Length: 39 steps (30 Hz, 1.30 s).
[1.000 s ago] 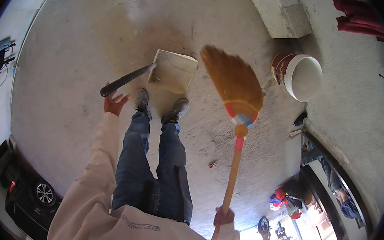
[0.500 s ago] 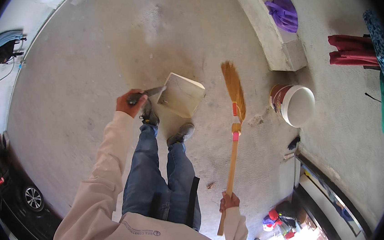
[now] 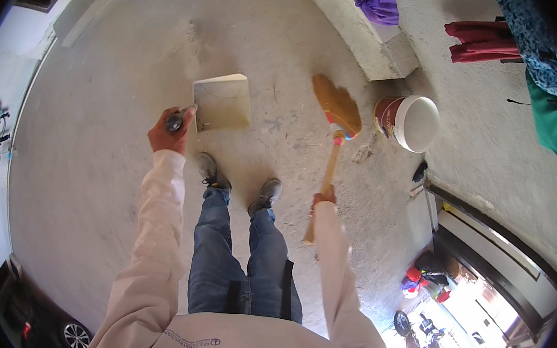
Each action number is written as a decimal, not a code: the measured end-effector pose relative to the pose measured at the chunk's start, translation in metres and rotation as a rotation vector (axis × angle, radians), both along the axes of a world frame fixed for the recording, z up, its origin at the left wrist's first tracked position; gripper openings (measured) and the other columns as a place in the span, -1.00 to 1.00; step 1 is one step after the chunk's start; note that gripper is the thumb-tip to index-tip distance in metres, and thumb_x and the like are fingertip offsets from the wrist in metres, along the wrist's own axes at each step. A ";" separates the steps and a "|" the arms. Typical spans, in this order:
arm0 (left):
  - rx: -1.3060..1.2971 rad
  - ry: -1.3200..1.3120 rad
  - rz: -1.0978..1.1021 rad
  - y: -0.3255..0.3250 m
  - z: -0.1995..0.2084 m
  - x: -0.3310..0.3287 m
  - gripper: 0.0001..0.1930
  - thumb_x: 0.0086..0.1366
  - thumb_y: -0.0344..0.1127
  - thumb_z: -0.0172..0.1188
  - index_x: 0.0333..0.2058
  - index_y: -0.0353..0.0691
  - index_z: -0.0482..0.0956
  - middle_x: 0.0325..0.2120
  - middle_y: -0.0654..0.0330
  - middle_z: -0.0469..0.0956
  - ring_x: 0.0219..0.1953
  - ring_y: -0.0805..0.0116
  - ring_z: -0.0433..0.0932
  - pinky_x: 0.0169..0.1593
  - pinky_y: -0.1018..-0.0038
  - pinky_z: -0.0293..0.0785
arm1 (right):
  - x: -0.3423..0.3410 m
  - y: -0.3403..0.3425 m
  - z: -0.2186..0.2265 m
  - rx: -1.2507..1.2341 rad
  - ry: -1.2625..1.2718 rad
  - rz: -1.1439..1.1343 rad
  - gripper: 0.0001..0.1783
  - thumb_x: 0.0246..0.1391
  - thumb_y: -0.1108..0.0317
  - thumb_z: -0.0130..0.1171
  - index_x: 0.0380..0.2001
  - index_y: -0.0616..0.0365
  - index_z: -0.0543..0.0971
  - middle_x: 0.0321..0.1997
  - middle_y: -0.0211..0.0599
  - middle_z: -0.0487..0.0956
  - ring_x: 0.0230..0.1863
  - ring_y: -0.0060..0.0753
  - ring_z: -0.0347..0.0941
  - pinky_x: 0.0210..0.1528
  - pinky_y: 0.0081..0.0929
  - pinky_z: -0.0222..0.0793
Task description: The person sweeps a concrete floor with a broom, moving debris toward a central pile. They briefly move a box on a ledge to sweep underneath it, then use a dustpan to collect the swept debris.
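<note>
My left hand (image 3: pixel 170 130) is closed round the dark handle of a whitish dustpan (image 3: pixel 225 105). The pan lies flat or nearly so at the floor ahead of my feet, with a little dust in it. In my right hand (image 3: pixel 324 201) is the wooden stick of a broom (image 3: pixel 332 162), the fingers wrapped round it. Its brown bristles (image 3: pixel 336 103) point away from me, right of the dustpan and apart from it. Whether the bristles touch the floor I cannot tell.
A white bucket (image 3: pixel 417 124) lies tipped or leans by the right wall, near a concrete ledge (image 3: pixel 394 58) with a purple bag (image 3: pixel 375 2). Clothes (image 3: pixel 482 43) hang at the far right. Dirt (image 3: pixel 363 153) specks the concrete floor (image 3: pixel 107 159). A black car (image 3: pixel 46 326) stands at the lower left.
The dustpan and my left hand have moved left and farther away. My right hand has moved forward with the broom, whose bristles now appear wider and turned. My left foot has shifted.
</note>
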<state>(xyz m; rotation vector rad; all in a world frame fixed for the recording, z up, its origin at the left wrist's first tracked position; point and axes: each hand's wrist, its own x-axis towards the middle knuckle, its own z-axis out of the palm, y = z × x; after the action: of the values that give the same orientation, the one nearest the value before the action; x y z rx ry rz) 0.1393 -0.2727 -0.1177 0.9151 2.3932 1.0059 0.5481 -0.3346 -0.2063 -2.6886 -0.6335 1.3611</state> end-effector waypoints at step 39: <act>0.085 -0.519 0.543 -0.042 -0.005 -0.111 -0.74 0.08 -0.18 0.30 -0.35 -0.26 0.58 -0.52 0.20 0.55 -0.49 0.49 0.55 -0.42 0.61 0.47 | -0.032 0.018 0.218 -0.172 0.256 0.510 -0.22 -0.05 0.50 0.05 0.27 -0.06 0.07 -0.65 -0.37 0.36 -0.81 -0.55 0.24 -0.78 -0.53 0.26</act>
<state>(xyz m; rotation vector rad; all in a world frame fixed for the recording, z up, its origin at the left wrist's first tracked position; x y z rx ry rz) 0.0283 -0.3152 -0.1232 -0.0149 2.1787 1.3419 0.5160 -0.3165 0.0119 -2.5019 -1.2848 1.9119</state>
